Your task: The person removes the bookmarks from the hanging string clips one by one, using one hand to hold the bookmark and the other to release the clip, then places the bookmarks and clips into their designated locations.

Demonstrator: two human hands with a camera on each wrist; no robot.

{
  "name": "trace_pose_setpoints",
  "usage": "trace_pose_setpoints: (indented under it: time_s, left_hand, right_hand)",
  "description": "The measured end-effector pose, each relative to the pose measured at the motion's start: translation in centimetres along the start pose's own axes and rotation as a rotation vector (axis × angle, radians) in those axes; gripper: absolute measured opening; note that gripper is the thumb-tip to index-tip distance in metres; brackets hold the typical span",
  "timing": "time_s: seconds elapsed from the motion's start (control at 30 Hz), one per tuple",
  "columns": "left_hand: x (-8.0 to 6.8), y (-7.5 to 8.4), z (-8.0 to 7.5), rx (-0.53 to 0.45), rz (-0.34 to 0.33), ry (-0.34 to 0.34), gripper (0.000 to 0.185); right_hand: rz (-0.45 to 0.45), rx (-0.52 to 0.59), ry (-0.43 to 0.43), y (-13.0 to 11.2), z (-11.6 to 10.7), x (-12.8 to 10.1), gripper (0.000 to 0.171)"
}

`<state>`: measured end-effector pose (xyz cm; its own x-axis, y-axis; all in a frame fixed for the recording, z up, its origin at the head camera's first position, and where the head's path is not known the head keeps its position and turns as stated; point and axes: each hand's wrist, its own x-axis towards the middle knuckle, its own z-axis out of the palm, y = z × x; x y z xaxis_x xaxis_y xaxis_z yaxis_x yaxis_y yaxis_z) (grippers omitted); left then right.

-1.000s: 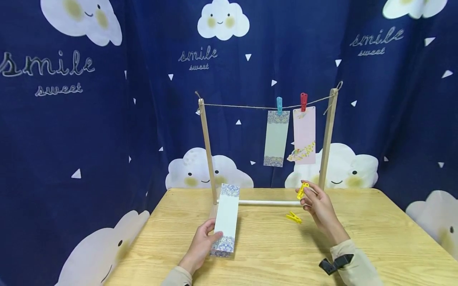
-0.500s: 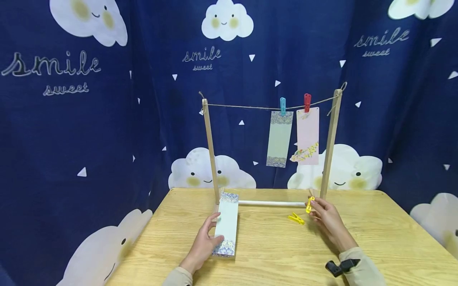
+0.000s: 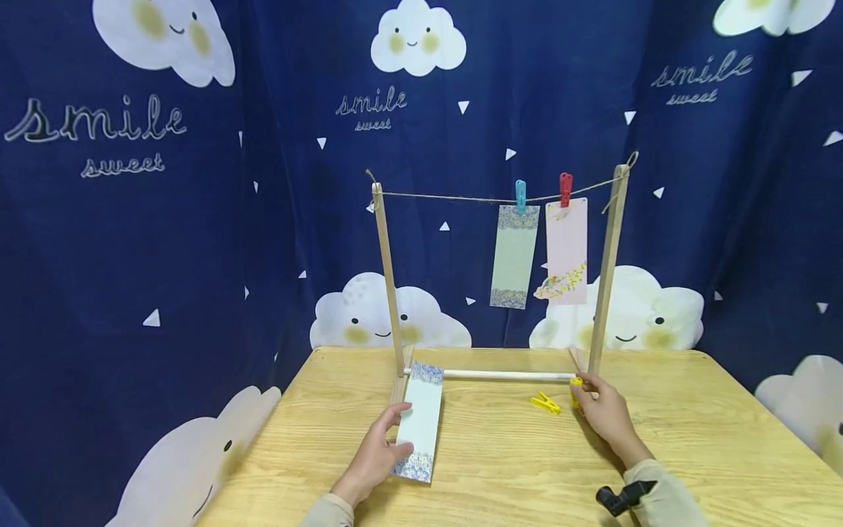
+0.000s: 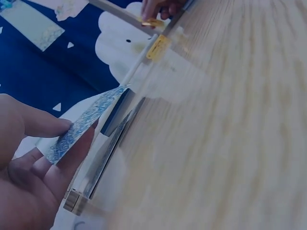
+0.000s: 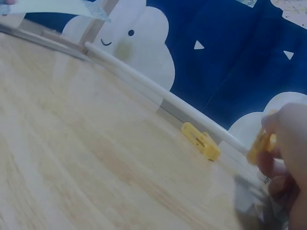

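My left hand (image 3: 374,455) pinches a pale paper card (image 3: 421,417) with blue lace-pattern ends, low over the table at the left post. In the left wrist view the thumb lies on one face of the card (image 4: 79,127) and the fingers are behind it. My right hand (image 3: 611,421) pinches a yellow clothespin (image 3: 576,394) between thumb and fingers near the foot of the right post, partly hidden by the fingers. Another yellow clothespin (image 3: 546,402) lies on the wood just left of that hand.
A string (image 3: 448,197) runs between two wooden posts (image 3: 388,285), joined low down by a white rod (image 3: 507,375). From it hang a green card (image 3: 514,256) under a blue clothespin (image 3: 521,194) and a pink card (image 3: 566,241) under a red clothespin (image 3: 566,189).
My right hand has come down and slightly right with its yellow clothespin, towards the table. The left hand has lowered its card a little, and the fingers have shifted on it.
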<state>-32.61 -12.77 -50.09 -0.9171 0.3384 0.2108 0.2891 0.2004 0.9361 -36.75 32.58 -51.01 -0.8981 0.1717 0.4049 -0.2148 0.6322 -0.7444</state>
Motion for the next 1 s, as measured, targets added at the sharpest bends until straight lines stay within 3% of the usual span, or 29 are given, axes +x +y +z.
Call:
trace_pose_setpoints:
  time_s: [0.17, 0.37, 0.8, 1.0]
  left_hand:
    - [-0.1, 0.0, 0.2, 0.045, 0.013, -0.004, 0.075]
    - [-0.1, -0.1, 0.3, 0.136, 0.035, 0.015, 0.077]
    - [-0.1, -1.1, 0.0, 0.259, 0.07, -0.025, 0.071]
    - [0.0, -1.2, -0.1, 0.314, 0.075, 0.019, 0.069]
  right_hand:
    - [-0.102, -0.175, 0.04, 0.4, 0.0, -0.2, 0.041]
    - [-0.135, -0.211, 0.057, 1.0, 0.3, -0.3, 0.037]
    - [-0.144, -0.257, 0.048, 1.5, 0.8, -0.4, 0.037]
    - [-0.143, -0.272, 0.037, 1.2, 0.8, -0.1, 0.039]
